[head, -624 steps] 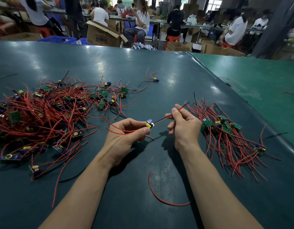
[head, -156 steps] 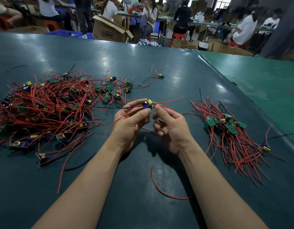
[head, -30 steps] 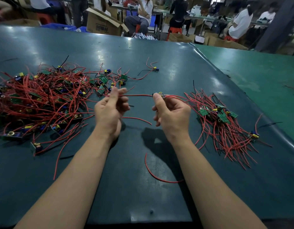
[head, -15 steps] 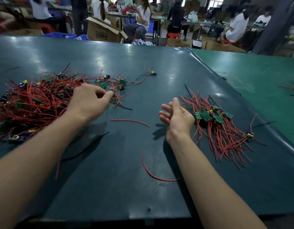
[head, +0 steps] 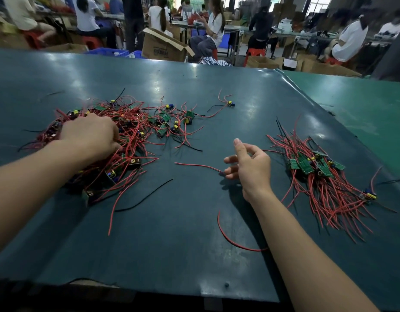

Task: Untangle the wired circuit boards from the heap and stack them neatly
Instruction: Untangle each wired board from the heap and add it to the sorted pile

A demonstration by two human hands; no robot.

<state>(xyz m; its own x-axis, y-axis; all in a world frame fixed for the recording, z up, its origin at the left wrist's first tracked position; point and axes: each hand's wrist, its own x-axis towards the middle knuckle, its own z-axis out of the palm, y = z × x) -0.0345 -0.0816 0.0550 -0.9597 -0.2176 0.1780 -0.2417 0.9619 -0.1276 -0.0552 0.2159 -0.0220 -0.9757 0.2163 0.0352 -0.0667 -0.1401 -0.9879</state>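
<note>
The left hand (head: 91,137) lies on the tangled heap (head: 118,140) of red-wired circuit boards, its fingers curled down into the wires; I cannot tell which board it grips. The right hand (head: 250,165) hovers over the table (head: 172,244), fingers loosely spread and holding nothing. To its right lies the sorted stack (head: 318,174), with about five green boards showing. Two loose red wires are near this hand: one (head: 199,165) just left of its fingertips, one (head: 235,240) under its forearm. A single board (head: 230,104) lies apart, beyond both hands.
</note>
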